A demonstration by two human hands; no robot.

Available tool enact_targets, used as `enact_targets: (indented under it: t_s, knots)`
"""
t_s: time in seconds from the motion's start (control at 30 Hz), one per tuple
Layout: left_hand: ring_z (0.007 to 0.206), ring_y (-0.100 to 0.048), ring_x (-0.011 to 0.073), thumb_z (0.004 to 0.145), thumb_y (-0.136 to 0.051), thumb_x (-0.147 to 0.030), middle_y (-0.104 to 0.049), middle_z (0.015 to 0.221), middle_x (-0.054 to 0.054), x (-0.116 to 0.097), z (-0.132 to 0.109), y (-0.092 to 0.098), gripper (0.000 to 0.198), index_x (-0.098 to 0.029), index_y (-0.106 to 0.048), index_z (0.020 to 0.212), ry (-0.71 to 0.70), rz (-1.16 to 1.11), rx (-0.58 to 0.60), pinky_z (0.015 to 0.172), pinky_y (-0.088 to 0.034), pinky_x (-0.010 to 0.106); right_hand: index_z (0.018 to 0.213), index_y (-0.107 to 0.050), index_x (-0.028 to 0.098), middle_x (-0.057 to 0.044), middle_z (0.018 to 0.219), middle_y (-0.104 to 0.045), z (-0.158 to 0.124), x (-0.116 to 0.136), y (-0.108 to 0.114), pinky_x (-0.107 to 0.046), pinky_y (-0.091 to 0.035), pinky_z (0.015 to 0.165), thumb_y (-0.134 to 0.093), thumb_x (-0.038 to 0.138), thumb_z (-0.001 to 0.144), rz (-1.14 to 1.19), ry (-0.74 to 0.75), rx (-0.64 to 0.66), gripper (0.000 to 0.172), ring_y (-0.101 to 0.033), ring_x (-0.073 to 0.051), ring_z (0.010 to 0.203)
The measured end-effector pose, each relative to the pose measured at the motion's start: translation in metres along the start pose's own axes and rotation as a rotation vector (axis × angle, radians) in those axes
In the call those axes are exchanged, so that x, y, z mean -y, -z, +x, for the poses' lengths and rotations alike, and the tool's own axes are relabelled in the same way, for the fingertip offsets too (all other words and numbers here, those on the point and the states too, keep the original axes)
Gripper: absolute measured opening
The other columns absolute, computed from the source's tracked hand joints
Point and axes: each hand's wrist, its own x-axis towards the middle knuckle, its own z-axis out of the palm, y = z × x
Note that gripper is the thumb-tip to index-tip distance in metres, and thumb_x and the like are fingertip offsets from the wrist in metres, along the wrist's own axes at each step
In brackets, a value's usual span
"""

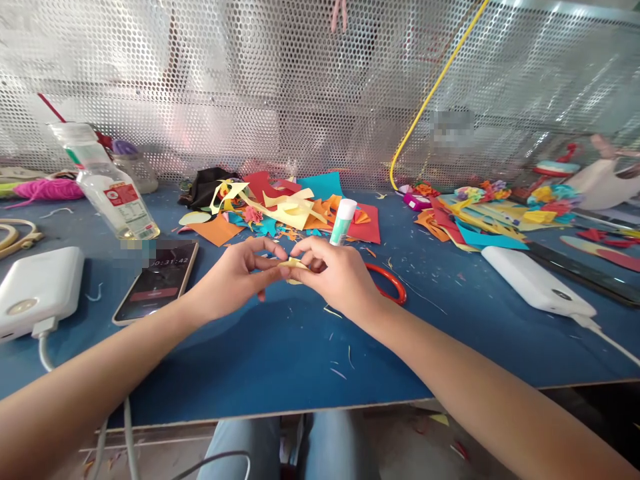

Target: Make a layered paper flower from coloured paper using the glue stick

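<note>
Between my two hands, just above the blue tabletop [280, 360], is a small piece of yellow paper [294, 264]. My left hand [240, 277] pinches its left side between thumb and fingers. On the other side, the thumb and fingers of my right hand [336, 272] are closed on the same paper, partly hiding it. A glue stick [343, 221] with a white cap stands upright just behind my right hand. Red-orange scissor handles [395, 283] show beside my right wrist; the rest is hidden beneath the hand.
Coloured paper scraps [295, 207] are heaped behind my hands. On the left are a phone [157, 283], a white power bank [43, 290] and a tilted clear bottle [117, 193]. Another white power bank [537, 280] and paper flowers [550, 200] lie right. A perforated metal panel [280, 80] closes the back.
</note>
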Motion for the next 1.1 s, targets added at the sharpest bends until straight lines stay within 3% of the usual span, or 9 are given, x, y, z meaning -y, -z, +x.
enact_targets:
  t_s: [0.23, 0.43, 0.6, 0.87, 1.1]
  knots:
    - [0.04, -0.044, 0.005, 0.073, -0.063, -0.032, -0.064, 0.066, -0.001, -0.0012, 0.0026, 0.0041, 0.028, -0.018, -0.046, 0.09, -0.007, -0.024, -0.008, 0.037, -0.044, 0.017, 0.09, -0.056, 0.023, 0.0, 0.073, -0.066, 0.0014, -0.0002, 0.0006, -0.024, -0.044, 0.057, -0.062, 0.04, 0.073, 0.135, -0.046, 0.046, 0.025, -0.06, -0.013, 0.063]
    - [0.044, -0.049, 0.0084, 0.077, -0.057, -0.034, -0.061, 0.063, -0.003, 0.0058, 0.0042, 0.0029, 0.025, -0.02, -0.041, 0.091, -0.049, 0.012, -0.073, 0.038, -0.046, 0.02, 0.099, -0.057, 0.021, 0.0, 0.075, -0.062, 0.0033, -0.0025, -0.0004, -0.024, -0.045, 0.057, -0.055, 0.03, 0.078, 0.195, -0.096, 0.102, 0.022, -0.056, -0.011, 0.059]
    - [0.041, -0.048, 0.0075, 0.078, -0.057, -0.034, -0.062, 0.063, -0.003, 0.0067, 0.0045, 0.0026, 0.024, -0.021, -0.039, 0.088, -0.077, 0.002, -0.114, 0.037, -0.044, 0.018, 0.083, -0.063, 0.019, -0.001, 0.079, -0.057, 0.0055, -0.0033, 0.0009, -0.026, -0.042, 0.058, -0.059, 0.03, 0.076, 0.069, -0.011, 0.027, 0.014, -0.048, -0.011, 0.061]
    - [0.054, -0.058, 0.0113, 0.067, -0.069, -0.031, -0.069, 0.07, 0.001, 0.0025, 0.0026, -0.0002, 0.04, -0.018, -0.047, 0.098, -0.04, -0.061, -0.167, 0.046, -0.048, 0.021, 0.069, -0.061, 0.018, -0.002, 0.075, -0.057, 0.0074, -0.0039, 0.001, -0.027, -0.042, 0.059, -0.061, 0.028, 0.075, 0.149, -0.009, -0.056, 0.012, -0.05, -0.011, 0.063]
    - [0.048, -0.054, 0.0092, 0.068, -0.066, -0.034, -0.07, 0.074, 0.003, 0.0039, 0.0015, -0.0004, 0.036, -0.016, -0.059, 0.099, -0.03, 0.075, -0.292, 0.045, -0.048, 0.02, 0.073, -0.062, 0.019, -0.001, 0.078, -0.059, 0.0065, -0.0019, -0.0004, -0.028, -0.043, 0.066, -0.057, 0.025, 0.078, 0.112, 0.001, -0.032, 0.009, -0.054, -0.013, 0.071]
